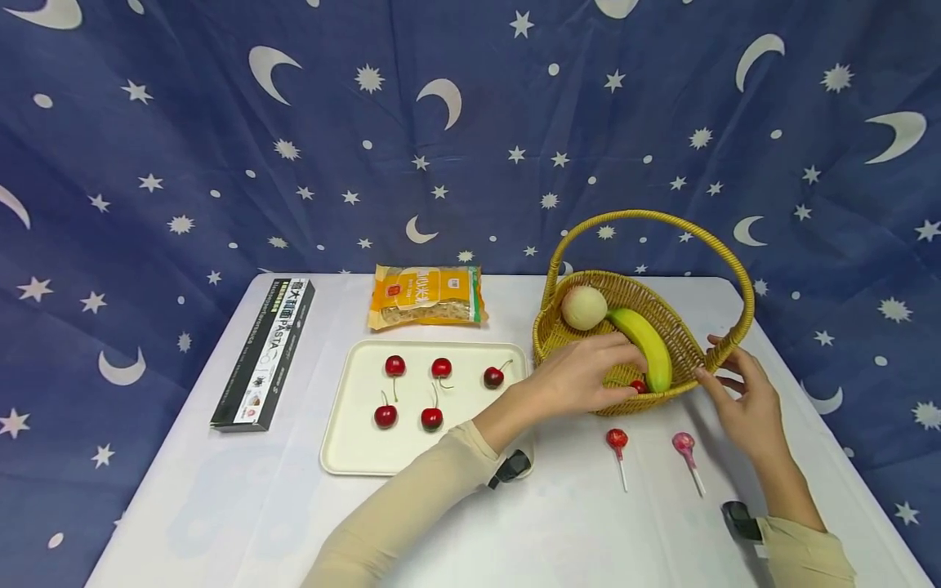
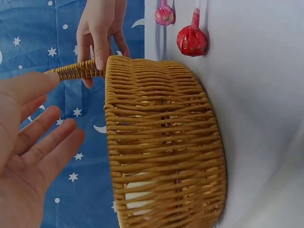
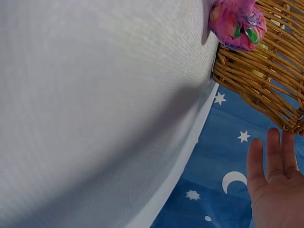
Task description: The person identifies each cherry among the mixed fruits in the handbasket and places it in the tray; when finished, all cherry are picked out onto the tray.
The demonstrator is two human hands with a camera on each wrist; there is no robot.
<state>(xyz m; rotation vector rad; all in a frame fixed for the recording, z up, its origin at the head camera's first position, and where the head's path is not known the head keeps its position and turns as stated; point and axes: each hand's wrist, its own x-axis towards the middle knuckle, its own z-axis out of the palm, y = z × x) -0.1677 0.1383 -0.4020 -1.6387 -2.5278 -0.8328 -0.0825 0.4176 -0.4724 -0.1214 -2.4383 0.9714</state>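
Observation:
A yellow wicker basket (image 1: 610, 404) with a tall arched handle holds a banana (image 1: 647, 343), a pale round fruit (image 1: 584, 308) and a red cherry (image 1: 638, 385). My left hand (image 1: 588, 376) reaches over the basket's near left rim, its fingertips close to the cherry and the banana. In the left wrist view, that hand's loosely spread fingers (image 2: 52, 137) hold nothing. At the right end, my right hand (image 1: 750, 404) holds the basket by the rim at the handle's base, thumb and fingers on either side. Its straight fingers (image 3: 273, 156) touch the wicker in the right wrist view.
A red lollipop (image 1: 617, 441) and a pink lollipop (image 1: 684, 445) lie before the basket. On the left, a cream tray (image 1: 338, 441) carries several cherries (image 1: 431, 419). Behind it is an orange food packet (image 1: 426, 296); a black-and-white pasta box (image 1: 265, 355) lies farther left.

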